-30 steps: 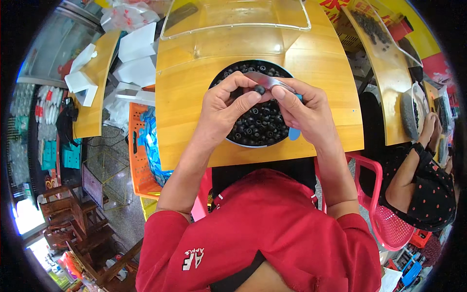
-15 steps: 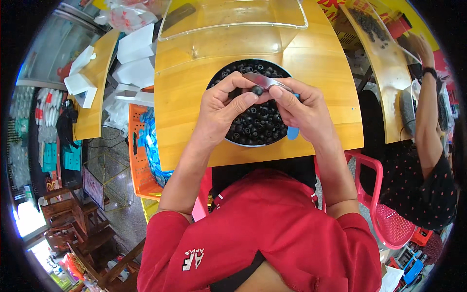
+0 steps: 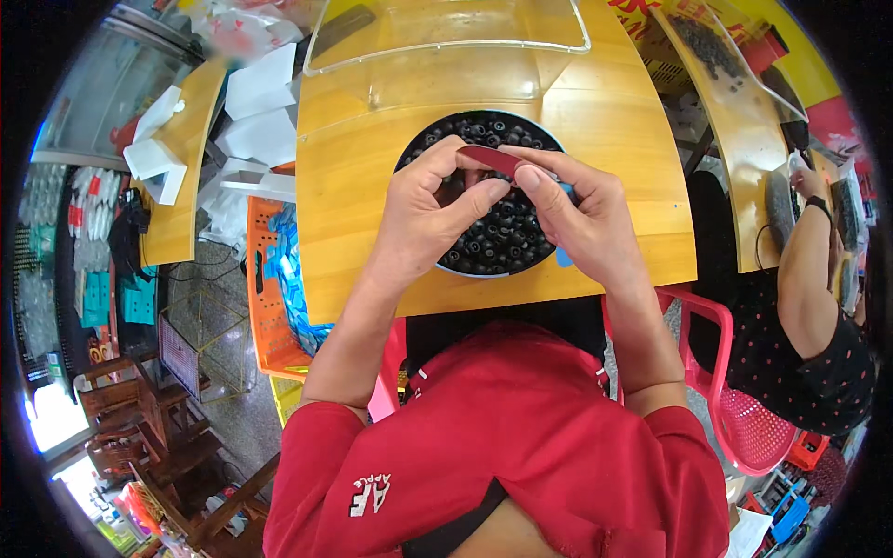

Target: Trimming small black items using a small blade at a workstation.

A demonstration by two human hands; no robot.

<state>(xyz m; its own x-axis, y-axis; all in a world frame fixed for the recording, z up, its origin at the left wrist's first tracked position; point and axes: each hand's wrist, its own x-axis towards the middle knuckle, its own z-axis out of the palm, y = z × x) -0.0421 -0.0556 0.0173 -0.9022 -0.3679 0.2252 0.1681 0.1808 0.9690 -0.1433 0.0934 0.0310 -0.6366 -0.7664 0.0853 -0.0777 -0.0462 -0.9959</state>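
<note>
My left hand [image 3: 437,200] is closed in a pinch above a round bowl [image 3: 493,276] with a blue rim. The small round black bead it held a moment ago is now hidden behind my thumb. My right hand [image 3: 581,209] grips a knife [image 3: 488,160], with its blue handle partly showing below the palm. The blade points left across my left fingertips and looks reddish. Under both hands, the bowl is filled with many black beads [image 3: 502,232], several with a pale ring or hole.
A clear plastic bin [image 3: 446,56] stands at the table's far side. An orange crate [image 3: 265,288] holding blue packets is to the left, beside white boxes [image 3: 260,88]. At right, a co-worker [image 3: 809,325] sits by another table [image 3: 735,167] and a pink chair [image 3: 716,372].
My left thumb has slid right over the bead, hiding it. The blade has tilted and now looks reddish. The co-worker's arm has come down toward a container.
</note>
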